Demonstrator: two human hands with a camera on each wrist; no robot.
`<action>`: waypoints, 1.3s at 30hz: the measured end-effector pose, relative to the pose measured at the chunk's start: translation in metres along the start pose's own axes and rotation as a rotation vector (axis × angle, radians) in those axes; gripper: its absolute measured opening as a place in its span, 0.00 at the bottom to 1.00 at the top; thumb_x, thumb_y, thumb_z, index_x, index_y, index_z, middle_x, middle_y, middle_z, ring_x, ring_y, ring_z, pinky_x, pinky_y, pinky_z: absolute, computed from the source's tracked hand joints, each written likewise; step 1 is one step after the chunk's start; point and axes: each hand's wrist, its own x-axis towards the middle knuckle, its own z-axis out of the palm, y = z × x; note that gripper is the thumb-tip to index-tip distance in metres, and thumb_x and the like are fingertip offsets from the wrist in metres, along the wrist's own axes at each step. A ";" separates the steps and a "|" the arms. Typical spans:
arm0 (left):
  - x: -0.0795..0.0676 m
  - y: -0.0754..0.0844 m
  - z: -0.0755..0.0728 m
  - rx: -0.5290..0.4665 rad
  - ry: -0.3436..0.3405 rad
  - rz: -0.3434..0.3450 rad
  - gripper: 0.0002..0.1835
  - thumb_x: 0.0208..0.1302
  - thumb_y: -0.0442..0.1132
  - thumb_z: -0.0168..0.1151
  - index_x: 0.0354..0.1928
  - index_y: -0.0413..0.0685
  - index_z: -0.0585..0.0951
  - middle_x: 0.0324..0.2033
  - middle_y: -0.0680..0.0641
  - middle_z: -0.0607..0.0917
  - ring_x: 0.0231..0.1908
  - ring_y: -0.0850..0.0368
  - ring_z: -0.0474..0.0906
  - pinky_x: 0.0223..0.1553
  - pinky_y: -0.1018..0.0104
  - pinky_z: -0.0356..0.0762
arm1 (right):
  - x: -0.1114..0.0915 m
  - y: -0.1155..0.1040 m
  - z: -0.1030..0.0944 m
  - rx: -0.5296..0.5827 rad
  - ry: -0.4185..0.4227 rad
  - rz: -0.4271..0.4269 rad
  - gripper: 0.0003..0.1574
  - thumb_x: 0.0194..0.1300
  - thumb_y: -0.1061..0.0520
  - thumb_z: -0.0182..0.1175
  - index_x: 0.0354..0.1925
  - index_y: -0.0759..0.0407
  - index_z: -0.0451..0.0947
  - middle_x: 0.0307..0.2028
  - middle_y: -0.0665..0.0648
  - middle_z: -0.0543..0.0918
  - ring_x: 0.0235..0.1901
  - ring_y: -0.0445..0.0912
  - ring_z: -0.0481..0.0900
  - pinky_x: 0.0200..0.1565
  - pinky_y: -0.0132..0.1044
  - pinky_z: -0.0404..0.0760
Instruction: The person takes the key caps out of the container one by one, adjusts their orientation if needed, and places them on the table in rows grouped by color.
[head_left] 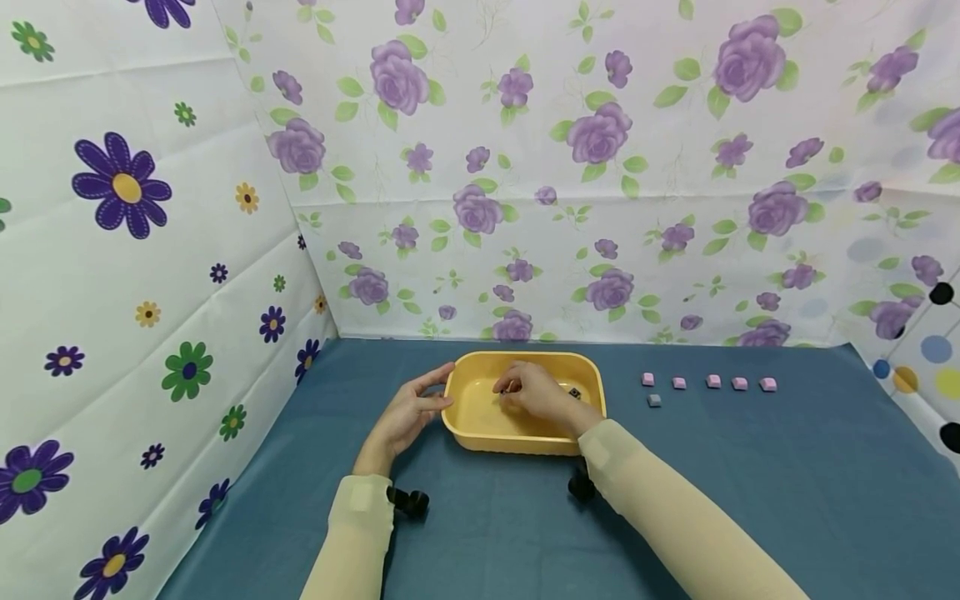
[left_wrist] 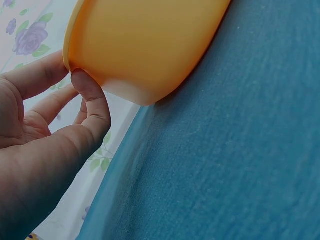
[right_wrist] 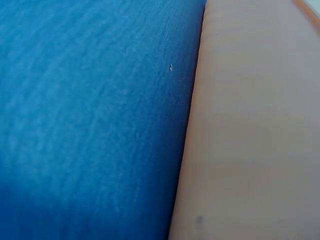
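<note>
Nearest, two cream sleeves reach across a table covered in blue cloth, each wrist bearing a black device. The left hand is at the left end of a yellow tray, its grip parted, with forefinger and thumb spread and touching the rim. The right hand is down inside the tray, fingers curled; its grip appears to pinch a small dark piece, mostly hidden by the fingertips. The right wrist view shows only the tray's outer wall and the cloth. Another small dark block lies in the tray, to the right of that hand.

Right of the tray and apart from it, a grey block sits on the table. Just beyond it, five pink blocks form a loose row. Farthest back hangs a white sheet with purple roses.
</note>
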 end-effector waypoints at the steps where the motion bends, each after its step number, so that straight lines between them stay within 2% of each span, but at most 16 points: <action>1: 0.000 0.000 0.000 -0.001 -0.002 0.001 0.36 0.71 0.26 0.63 0.78 0.51 0.69 0.67 0.40 0.70 0.56 0.50 0.75 0.53 0.62 0.78 | 0.000 0.000 0.000 0.009 0.002 0.010 0.08 0.66 0.68 0.69 0.43 0.61 0.89 0.40 0.53 0.82 0.40 0.46 0.78 0.47 0.40 0.79; 7: 0.000 0.000 0.000 -0.003 0.003 0.002 0.36 0.71 0.26 0.63 0.78 0.51 0.69 0.67 0.40 0.70 0.56 0.50 0.75 0.53 0.63 0.78 | 0.000 -0.001 0.001 0.092 0.007 0.065 0.09 0.66 0.70 0.68 0.43 0.62 0.88 0.40 0.54 0.86 0.40 0.45 0.80 0.48 0.40 0.80; 16: 0.001 -0.001 0.000 -0.004 0.019 -0.004 0.35 0.70 0.26 0.63 0.78 0.51 0.70 0.66 0.41 0.70 0.54 0.51 0.75 0.53 0.63 0.78 | 0.000 -0.001 -0.001 0.169 0.023 0.080 0.12 0.66 0.69 0.68 0.48 0.64 0.89 0.38 0.55 0.87 0.36 0.44 0.79 0.38 0.35 0.77; 27: 0.000 0.000 0.001 0.005 0.018 -0.007 0.36 0.70 0.26 0.64 0.78 0.51 0.70 0.66 0.42 0.70 0.55 0.51 0.74 0.54 0.61 0.77 | 0.000 -0.003 -0.004 0.210 0.057 0.127 0.15 0.65 0.70 0.68 0.50 0.62 0.89 0.43 0.56 0.88 0.42 0.47 0.83 0.48 0.42 0.82; 39: 0.000 0.001 0.001 0.000 0.019 -0.007 0.36 0.70 0.27 0.65 0.78 0.51 0.70 0.66 0.41 0.71 0.54 0.50 0.75 0.54 0.63 0.78 | 0.002 -0.001 -0.004 0.232 0.067 0.139 0.16 0.64 0.71 0.69 0.49 0.61 0.89 0.46 0.56 0.88 0.44 0.48 0.84 0.51 0.43 0.83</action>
